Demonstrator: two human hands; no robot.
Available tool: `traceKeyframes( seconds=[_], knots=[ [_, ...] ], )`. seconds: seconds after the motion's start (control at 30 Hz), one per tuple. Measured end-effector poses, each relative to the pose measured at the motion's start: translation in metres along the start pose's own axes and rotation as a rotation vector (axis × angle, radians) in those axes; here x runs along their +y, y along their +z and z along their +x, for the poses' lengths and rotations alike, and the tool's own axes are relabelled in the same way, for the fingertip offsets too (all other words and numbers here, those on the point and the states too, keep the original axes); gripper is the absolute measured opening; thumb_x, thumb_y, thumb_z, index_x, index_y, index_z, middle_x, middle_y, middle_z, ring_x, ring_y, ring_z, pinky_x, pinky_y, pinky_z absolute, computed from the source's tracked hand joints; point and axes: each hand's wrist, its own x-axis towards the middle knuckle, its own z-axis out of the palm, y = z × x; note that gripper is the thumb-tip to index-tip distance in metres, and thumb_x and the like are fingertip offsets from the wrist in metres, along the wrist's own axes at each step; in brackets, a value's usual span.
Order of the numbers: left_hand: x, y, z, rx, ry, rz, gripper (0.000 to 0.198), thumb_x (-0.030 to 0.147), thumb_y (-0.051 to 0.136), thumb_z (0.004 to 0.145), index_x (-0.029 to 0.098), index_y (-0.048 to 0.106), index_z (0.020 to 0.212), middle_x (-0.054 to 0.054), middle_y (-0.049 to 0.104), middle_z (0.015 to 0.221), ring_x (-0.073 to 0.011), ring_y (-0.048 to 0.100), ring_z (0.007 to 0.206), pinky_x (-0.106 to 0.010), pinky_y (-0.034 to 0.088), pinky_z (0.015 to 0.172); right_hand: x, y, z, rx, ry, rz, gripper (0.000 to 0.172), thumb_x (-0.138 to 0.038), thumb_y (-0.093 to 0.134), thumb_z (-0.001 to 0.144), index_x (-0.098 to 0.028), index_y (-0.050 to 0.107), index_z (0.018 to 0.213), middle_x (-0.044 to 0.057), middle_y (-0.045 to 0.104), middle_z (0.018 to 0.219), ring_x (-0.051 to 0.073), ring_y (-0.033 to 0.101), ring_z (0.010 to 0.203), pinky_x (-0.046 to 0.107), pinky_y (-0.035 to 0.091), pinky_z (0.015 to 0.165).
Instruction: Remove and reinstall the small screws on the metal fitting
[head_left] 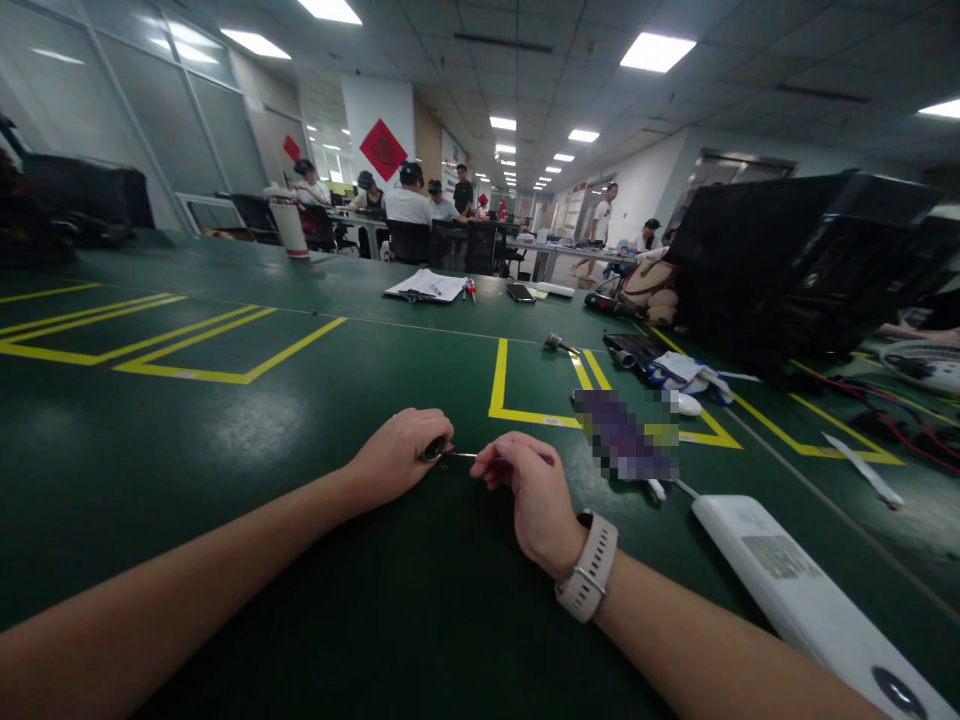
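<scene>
My left hand (397, 455) is closed around a small dark cylindrical metal piece (433, 449), whose round end faces right. In my right hand (525, 490) is a thin screwdriver (465, 456), pinched between the fingers; its slim shaft points left at the metal piece. Whether the tip touches the piece I cannot tell. A tiny dark part (444, 468) lies on the green table (315, 590) just below the tip. Further off, to the right, lies another small metal part (555, 343) with a stem.
To the right are a blurred-out phone-like object (622, 440), a white power strip (810, 590), a white-and-blue cloth (690, 375) and a large black case (802, 260). Papers on a clipboard (426, 285) and a cup (289, 225) stand further back. Several people sit beyond.
</scene>
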Motion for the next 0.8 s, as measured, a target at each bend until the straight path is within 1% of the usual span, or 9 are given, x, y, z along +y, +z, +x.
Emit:
traceKeyframes(
  seconds=[0.13,0.33,0.57,0.67,0.8],
  knots=[
    [-0.0020,0.0004,-0.0005,-0.013,-0.016,-0.021,0.011,0.017,0.047,0.081,0.017,0.050,0.070,0.000,0.053,0.069,-0.0149,0.049,0.065,-0.027,0.035,0.062,-0.0006,-0.0011,-0.0007,0.016,0.001,-0.048,0.022,-0.023,0.048,0.073,-0.016,0.062,0.056,0.002,0.060,0.056,0.013,0.050,0.057,0.026,0.037,0.055],
    [-0.0036,0.0029,-0.0019,0.033,-0.042,-0.042,0.010,0.019,0.048,0.081,0.018,0.049,0.071,0.001,0.053,0.070,-0.0145,0.050,0.065,-0.028,0.037,0.063,0.0008,-0.0025,-0.0006,0.042,-0.009,-0.080,0.023,-0.023,0.048,0.075,-0.017,0.061,0.056,0.001,0.058,0.056,0.014,0.049,0.057,0.027,0.037,0.055],
    [-0.0044,0.0036,-0.0010,0.047,-0.053,-0.051,0.011,0.021,0.049,0.081,0.018,0.048,0.070,0.001,0.051,0.069,-0.0148,0.049,0.065,-0.026,0.036,0.060,0.0058,-0.0030,0.0016,0.044,-0.041,-0.082,0.022,-0.022,0.049,0.075,-0.017,0.061,0.057,0.000,0.057,0.056,0.013,0.049,0.056,0.026,0.036,0.054],
    [-0.0061,0.0040,-0.0005,0.046,-0.070,-0.085,0.011,0.022,0.049,0.080,0.018,0.047,0.070,0.001,0.051,0.068,-0.0148,0.049,0.064,-0.026,0.036,0.058,0.0052,-0.0026,0.0000,0.017,-0.095,-0.104,0.023,-0.022,0.048,0.078,-0.017,0.061,0.060,0.001,0.058,0.059,0.013,0.050,0.059,0.026,0.037,0.055],
    [-0.0049,0.0037,-0.0004,0.060,-0.114,-0.115,0.010,0.022,0.049,0.078,0.018,0.047,0.069,0.001,0.051,0.068,-0.0146,0.050,0.063,-0.025,0.036,0.057,-0.0016,-0.0004,-0.0053,-0.092,-0.136,-0.179,0.022,-0.026,0.049,0.082,-0.019,0.066,0.070,0.002,0.062,0.071,0.014,0.053,0.066,0.028,0.040,0.061]
  ],
)
